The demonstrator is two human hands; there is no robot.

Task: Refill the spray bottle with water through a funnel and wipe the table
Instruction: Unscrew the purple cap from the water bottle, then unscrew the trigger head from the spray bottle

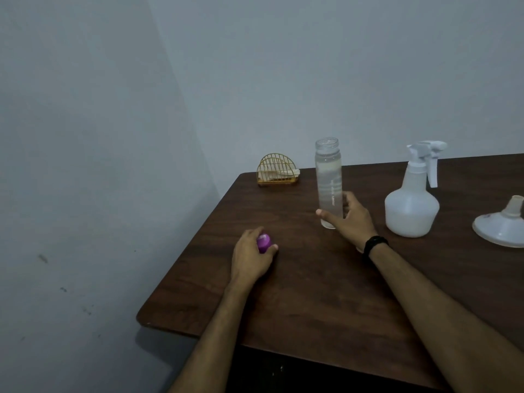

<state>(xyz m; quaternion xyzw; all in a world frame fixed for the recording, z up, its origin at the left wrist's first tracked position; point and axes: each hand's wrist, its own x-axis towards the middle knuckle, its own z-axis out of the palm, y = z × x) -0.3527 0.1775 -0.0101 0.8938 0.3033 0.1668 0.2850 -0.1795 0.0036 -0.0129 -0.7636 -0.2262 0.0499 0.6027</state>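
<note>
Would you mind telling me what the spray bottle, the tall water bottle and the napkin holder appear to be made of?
Spray bottle: likely matte, translucent white plastic, milky and cloudy. Tall water bottle: clear glass or hard plastic, smooth; the wall shows through it, so I cannot say which. Napkin holder: thin gold-coloured wire, probably metal, in an open grid.

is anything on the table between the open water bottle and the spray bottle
Nothing visible does. The water bottle, held by the right hand, stands left of the spray bottle with bare table between; the sprayer head is still on.
</note>
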